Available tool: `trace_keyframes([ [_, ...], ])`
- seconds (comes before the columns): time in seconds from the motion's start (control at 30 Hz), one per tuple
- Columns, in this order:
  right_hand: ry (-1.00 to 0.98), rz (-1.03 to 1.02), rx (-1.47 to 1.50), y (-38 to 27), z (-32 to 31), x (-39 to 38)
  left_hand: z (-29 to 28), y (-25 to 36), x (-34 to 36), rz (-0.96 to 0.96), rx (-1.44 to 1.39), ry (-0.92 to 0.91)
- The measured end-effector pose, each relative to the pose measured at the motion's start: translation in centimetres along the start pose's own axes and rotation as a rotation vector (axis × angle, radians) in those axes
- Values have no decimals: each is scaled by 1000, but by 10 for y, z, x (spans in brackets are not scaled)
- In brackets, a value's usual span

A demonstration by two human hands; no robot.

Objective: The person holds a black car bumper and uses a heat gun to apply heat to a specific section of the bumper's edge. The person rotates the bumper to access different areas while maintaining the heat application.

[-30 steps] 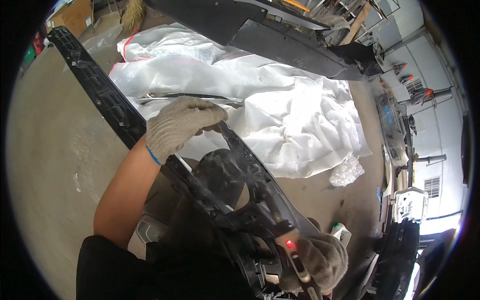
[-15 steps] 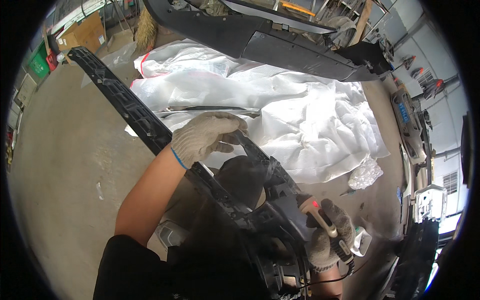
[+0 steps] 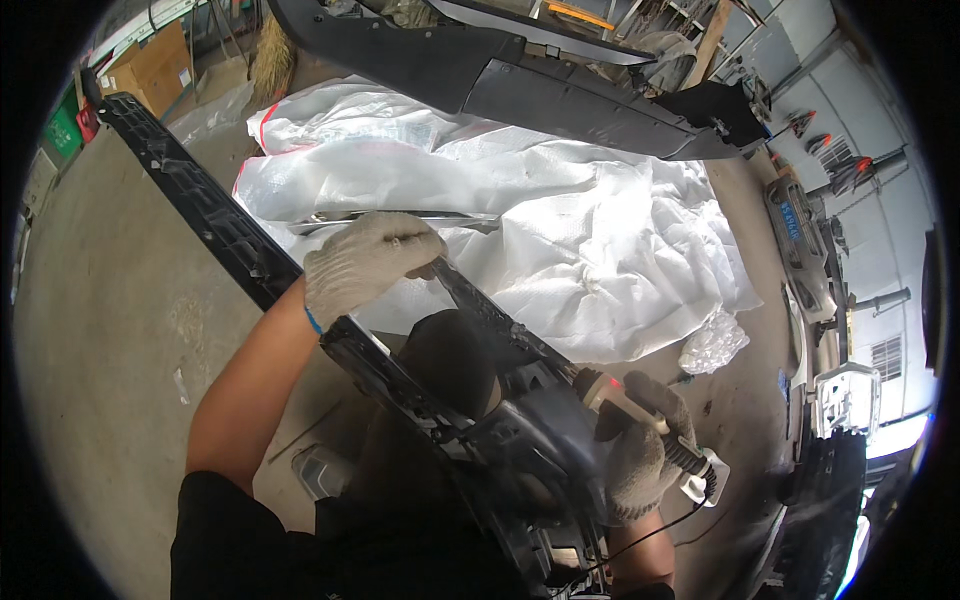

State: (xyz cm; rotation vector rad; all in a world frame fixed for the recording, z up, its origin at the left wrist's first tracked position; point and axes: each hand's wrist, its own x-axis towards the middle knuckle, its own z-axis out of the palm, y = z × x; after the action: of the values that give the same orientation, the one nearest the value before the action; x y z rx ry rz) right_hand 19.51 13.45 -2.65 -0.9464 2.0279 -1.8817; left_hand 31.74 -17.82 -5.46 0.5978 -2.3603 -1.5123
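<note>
My left hand point(image 3: 365, 260), in a knit glove with a blue cuff, is closed on the top edge of a narrow black plastic arm point(image 3: 490, 315) of a large bumper-like part point(image 3: 530, 440). A long ribbed black strip point(image 3: 200, 200) of it runs to the upper left. My right hand point(image 3: 645, 460), also gloved, is wrapped round a beige and black hand tool point(image 3: 625, 405) with a red light and a cord. The tool's tip is at the lower end of that arm; whether it touches is unclear.
White wrapping sheets point(image 3: 600, 270) lie on the floor point(image 3: 110, 350), with another dark bumper point(image 3: 560, 105) beyond. A cardboard box point(image 3: 150, 75) and straw broom point(image 3: 273, 55) are at upper left, a white jug point(image 3: 700, 490) right, bumper parts point(image 3: 800, 255) along the wall.
My right hand and tool have moved up and tilted toward the arm's lower end, showing more of the cord. My left hand stays on the arm. The whole view has shifted slightly.
</note>
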Motion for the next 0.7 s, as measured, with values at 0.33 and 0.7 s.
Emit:
trace_keyframes([
  [0.33,-78,-9,34,12,4,7,-3,8,-4,-94,-3,58],
  [0.7,-84,24,66,14,8,7,1,7,-3,-161,-30,101],
])
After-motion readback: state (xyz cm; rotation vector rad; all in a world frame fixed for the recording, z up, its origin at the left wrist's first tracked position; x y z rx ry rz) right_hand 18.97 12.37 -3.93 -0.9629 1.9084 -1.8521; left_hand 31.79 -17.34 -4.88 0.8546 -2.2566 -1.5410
